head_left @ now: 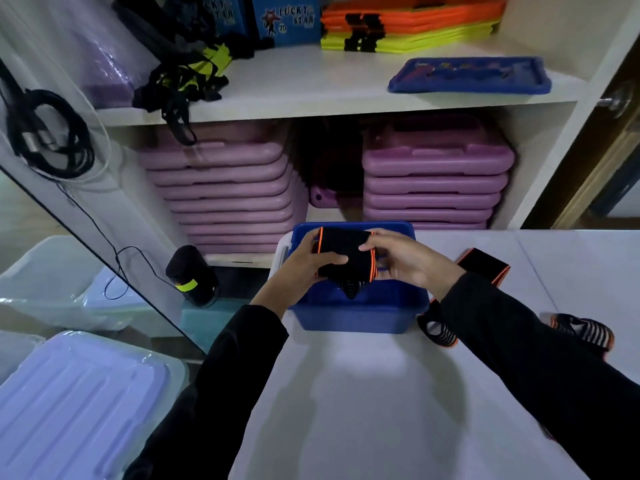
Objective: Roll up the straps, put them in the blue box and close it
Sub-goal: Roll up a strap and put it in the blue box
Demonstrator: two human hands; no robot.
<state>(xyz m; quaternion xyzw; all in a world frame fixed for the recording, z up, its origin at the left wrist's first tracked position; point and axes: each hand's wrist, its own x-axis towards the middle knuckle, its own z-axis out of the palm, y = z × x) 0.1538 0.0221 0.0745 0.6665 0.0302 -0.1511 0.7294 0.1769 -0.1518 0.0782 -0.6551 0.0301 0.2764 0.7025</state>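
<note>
At frame centre, the left hand [304,261] and right hand [405,259] are each closing a grip on the rolled strap [343,254], keeping it wound while hovering over the blue box [356,315] on the table [363,393].

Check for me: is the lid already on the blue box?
No, the blue box stands open on the table, and both hands, left hand and right hand, hold a rolled black strap over it.

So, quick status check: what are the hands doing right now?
Left hand and right hand both grip rolled strap over open blue box. More straps wait on table. Path clear.
</note>
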